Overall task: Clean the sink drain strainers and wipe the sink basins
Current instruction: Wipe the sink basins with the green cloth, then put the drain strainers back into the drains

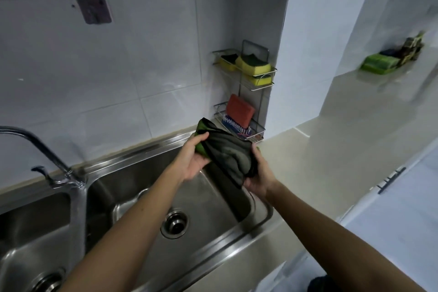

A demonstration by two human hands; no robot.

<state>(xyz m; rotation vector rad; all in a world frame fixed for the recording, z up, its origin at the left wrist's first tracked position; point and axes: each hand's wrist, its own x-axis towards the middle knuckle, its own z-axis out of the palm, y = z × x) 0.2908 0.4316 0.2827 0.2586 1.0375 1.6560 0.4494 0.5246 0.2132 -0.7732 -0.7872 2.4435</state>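
The left hand [192, 161] and right hand [259, 178] held a dark cloth [227, 149] bunched above the right basin [213, 199], fingers [202, 136] curled round it. The strainer [174, 223] sat in its drain; wiping was probably yet to do, though cleanliness was unclear.

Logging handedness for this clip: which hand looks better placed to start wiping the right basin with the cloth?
Probably right. The right hand grips the lower bunched end of the dark grey and green cloth, nearest the steel right basin; the left hand holds the higher end.
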